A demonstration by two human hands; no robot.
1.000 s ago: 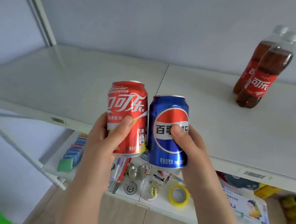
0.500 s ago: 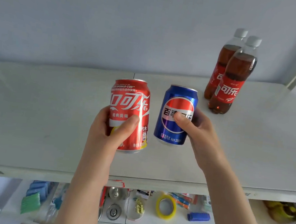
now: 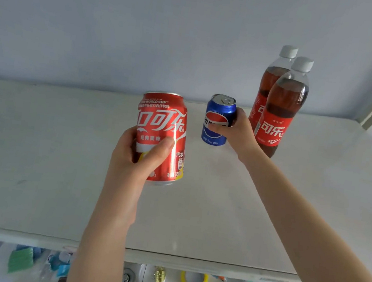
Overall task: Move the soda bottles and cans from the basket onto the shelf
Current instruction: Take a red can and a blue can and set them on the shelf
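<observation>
1. The red can (image 3: 161, 135) is up off the shelf (image 3: 36, 156), left of centre and leaning a little to the right. I'd expect it to be rigid if unopened, with some weight if full, and its glossy wall may be slick. The mid-body is the sensible place to hold it, never the rim.
2. The left hand (image 3: 128, 157) grips that can from the left side. The thumb lies across the lower label and the fingers wrap round behind, out of sight. The forearm rises nearly straight from the bottom edge.
3. The blue can (image 3: 218, 120) is further back and upright, with its pull-tab top showing. Its base is at or just above the shelf top, and I cannot tell whether it touches. It should handle like the red one, and a level set-down should keep it from rocking.
4. The right hand (image 3: 240, 133) is wrapped round the blue can's right side, thumb across the logo. The arm is stretched well forward, running diagonally from the lower right.
5. Just right of that hand, two capped cola bottles stand upright on the shelf — the front bottle (image 3: 281, 110) partly covering the rear bottle (image 3: 268, 85). They are tall and probably easy to tip, so the knuckles beside them need care.
</observation>
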